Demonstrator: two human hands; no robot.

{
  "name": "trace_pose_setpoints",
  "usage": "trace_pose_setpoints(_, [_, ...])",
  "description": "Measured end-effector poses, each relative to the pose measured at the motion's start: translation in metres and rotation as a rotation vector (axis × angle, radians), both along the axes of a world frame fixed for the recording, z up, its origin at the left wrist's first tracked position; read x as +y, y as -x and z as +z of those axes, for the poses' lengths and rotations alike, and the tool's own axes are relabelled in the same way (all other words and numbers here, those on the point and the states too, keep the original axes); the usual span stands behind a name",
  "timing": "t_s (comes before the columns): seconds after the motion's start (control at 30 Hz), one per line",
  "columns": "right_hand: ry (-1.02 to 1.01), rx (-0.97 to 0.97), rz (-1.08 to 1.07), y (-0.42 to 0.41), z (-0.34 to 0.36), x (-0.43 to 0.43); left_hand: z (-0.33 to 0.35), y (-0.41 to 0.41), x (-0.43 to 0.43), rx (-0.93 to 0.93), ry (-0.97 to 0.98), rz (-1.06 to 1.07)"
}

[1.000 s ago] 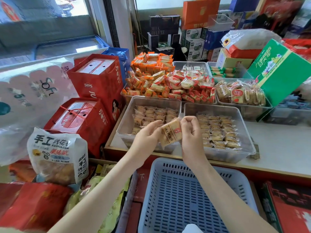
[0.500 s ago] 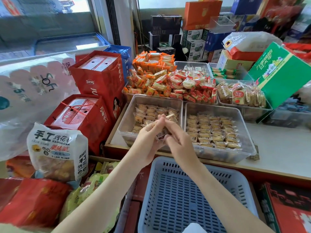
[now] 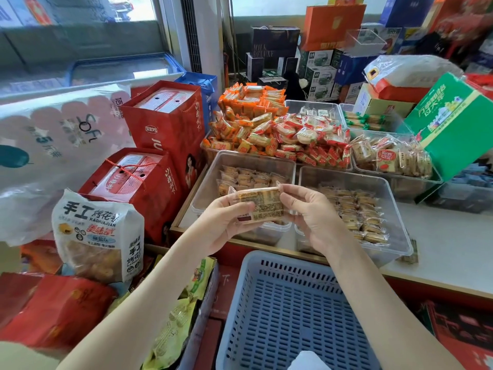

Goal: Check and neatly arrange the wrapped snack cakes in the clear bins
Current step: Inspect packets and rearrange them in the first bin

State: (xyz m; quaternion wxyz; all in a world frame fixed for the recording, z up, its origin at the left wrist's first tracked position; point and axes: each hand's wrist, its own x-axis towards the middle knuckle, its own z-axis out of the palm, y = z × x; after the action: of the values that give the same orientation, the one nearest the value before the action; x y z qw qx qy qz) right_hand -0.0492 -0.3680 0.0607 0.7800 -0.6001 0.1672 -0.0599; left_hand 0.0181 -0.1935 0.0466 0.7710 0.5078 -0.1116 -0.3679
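A wrapped snack cake point(image 3: 260, 205) is held flat between both hands, its printed back label facing me. My left hand point(image 3: 226, 222) grips its left end and my right hand point(image 3: 314, 214) pinches its right end. Both hands hover over the front edge of two clear bins. The left clear bin point(image 3: 210, 182) holds a partial layer of wrapped cakes at its far side. The right clear bin point(image 3: 394, 209) holds rows of the same cakes.
A blue slotted basket point(image 3: 288, 311) sits below my hands. Behind the bins are heaps of orange-wrapped snacks point(image 3: 248, 113) and red-wrapped snacks point(image 3: 314, 140), and another bin of cakes point(image 3: 389, 156). Red gift boxes point(image 3: 160, 134) and a snack bag point(image 3: 98, 236) crowd the left; a green box point(image 3: 453, 121) leans at right.
The cake has been turned over from its front face, through an edge-on position, to its printed back. Both hands stayed at the bins' front edge.
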Motion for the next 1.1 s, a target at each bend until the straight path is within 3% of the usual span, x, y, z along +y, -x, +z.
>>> trace_pose_setpoints(0.27, [0.165, 0.024, -0.018, -0.012, -0.007, -0.007, -0.010, -0.011, 0.004, 0.026, 0.022, -0.030])
trace_pose_setpoints(0.53, [-0.248, 0.008, 0.113, -0.031, -0.015, -0.019, -0.026, -0.033, -0.001, 0.076, 0.107, -0.053])
trace_pose_setpoints(0.57, [-0.189, -0.006, 0.142, -0.032, -0.020, -0.020, -0.028, -0.036, -0.003, 0.079, 0.089, -0.015])
trace_pose_setpoints(0.67, [0.255, 0.030, 0.284, -0.039, -0.037, -0.027, -0.037, -0.051, -0.009, 0.099, 0.006, 0.080])
trace_pose_setpoints(0.73, [0.309, 0.063, 0.310, -0.048, -0.048, -0.031, -0.042, -0.060, -0.011, 0.119, -0.011, 0.082])
trace_pose_setpoints(0.8, [0.355, 0.118, 0.254, -0.061, -0.057, -0.035, -0.048, -0.069, -0.012, 0.139, -0.018, 0.084])
trace_pose_setpoints(0.87, [0.619, 0.154, 0.144, -0.075, -0.068, -0.035, -0.055, -0.078, -0.013, 0.139, -0.080, 0.097])
trace_pose_setpoints(0.93, [0.883, 0.004, 0.094, -0.090, -0.079, -0.026, -0.069, -0.087, -0.017, 0.048, -0.265, 0.124])
trace_pose_setpoints(1.0, [0.999, -0.113, 0.225, -0.105, -0.089, -0.009, -0.084, -0.096, -0.018, -0.038, -0.428, 0.157])
trace_pose_setpoints(1.1, [1.114, -0.099, 0.441, -0.132, -0.109, 0.014, -0.099, -0.110, -0.018, -0.049, -0.457, 0.137])
